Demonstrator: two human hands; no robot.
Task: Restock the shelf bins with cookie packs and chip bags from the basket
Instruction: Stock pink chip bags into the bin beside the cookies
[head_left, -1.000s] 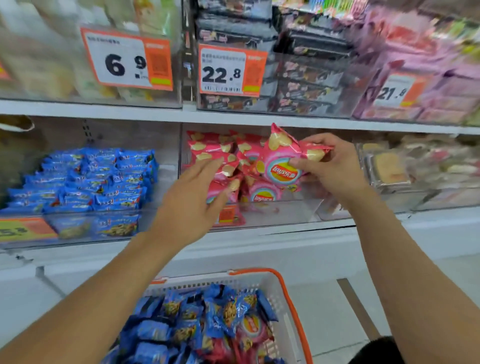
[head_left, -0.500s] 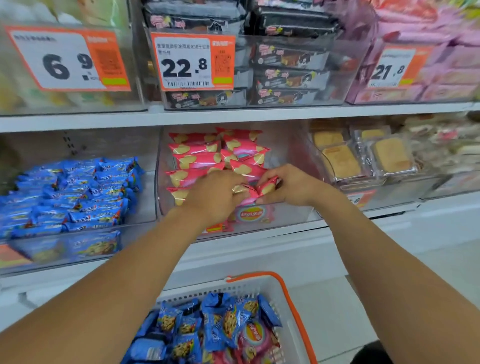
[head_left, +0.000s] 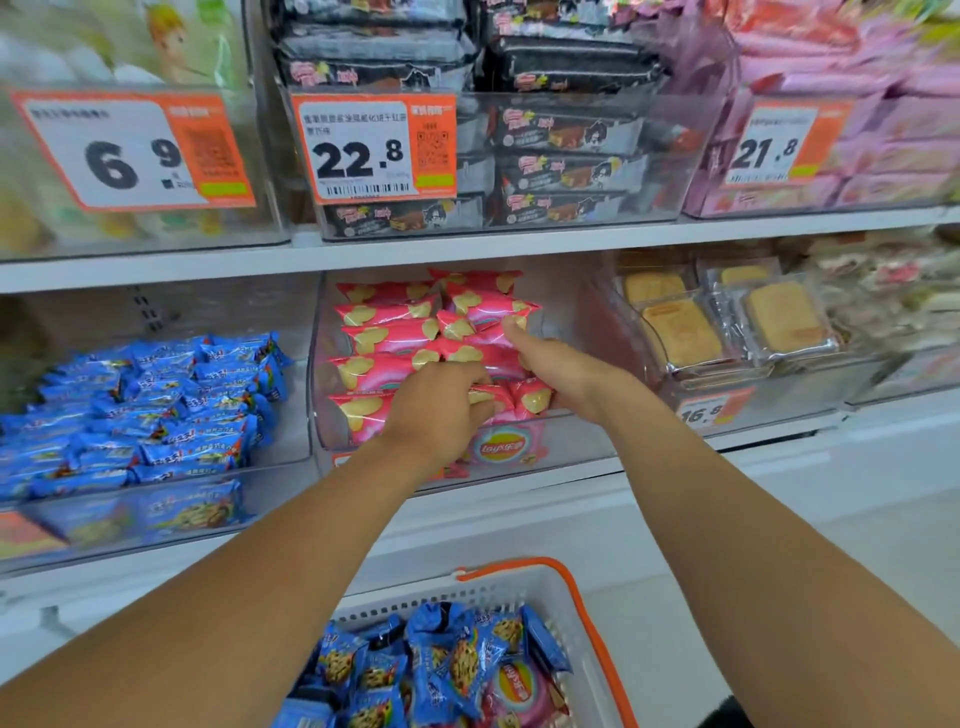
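Left hand (head_left: 441, 410) curls on a pink chip bag (head_left: 498, 402) in the middle bin (head_left: 587, 441); right hand (head_left: 561, 374) holds its other end. Puffy and light, it likely crushes easily, so hold the crimped ends. More packs wait in the basket (head_left: 592, 623).

The chip bags (head_left: 395, 338) lie stacked in the middle bin (head_left: 571, 447) of the lower shelf (head_left: 519, 480), between the cookie packs (head_left: 156, 405) on the left and the boxed cakes (head_left: 727, 322) on the right. The basket (head_left: 582, 613) sits below, before the shelf.
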